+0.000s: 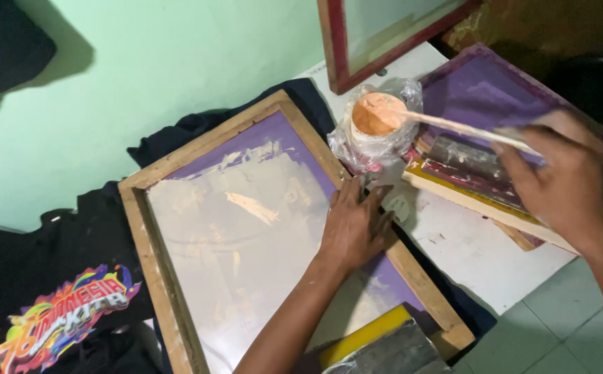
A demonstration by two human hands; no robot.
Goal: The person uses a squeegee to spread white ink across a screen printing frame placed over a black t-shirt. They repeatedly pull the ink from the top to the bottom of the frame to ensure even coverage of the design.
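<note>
While pressing flat on the right-hand rail of the wooden frame (150,228), left hand (354,226) lies palm down, fingers spread slightly apart, nothing gripped, fingertips reaching over the rail's outer edge toward the white board (454,249). Frame lying on a dark shirt (80,256), tilted across the view, its purple mesh covered over most of the middle by a pale whitish smear with a short orange streak near the centre. Colourful print showing on the shirt at lower left.

Right hand (566,181) raised at the right edge, fingers closed together on the end of a thin wooden stick (468,129); somewhat blurred, so exact finger placement hard to tell. Stick reaching leftward, its far end loaded with orange paste and resting in the mouth of a small pot (378,128), itself wrapped in crinkled clear plastic and standing just beyond the frame's top corner, near the left hand's fingertips.

Second purple frame (481,90) lying under the right hand, with a stained scraper (468,176) with a yellow edge across its near side. Red-rimmed frame (336,48) leaning against the green wall behind the pot. Yellow-edged scraper (378,343) with a grey blade at the bottom, overlapping the wooden frame's near corner.
</note>
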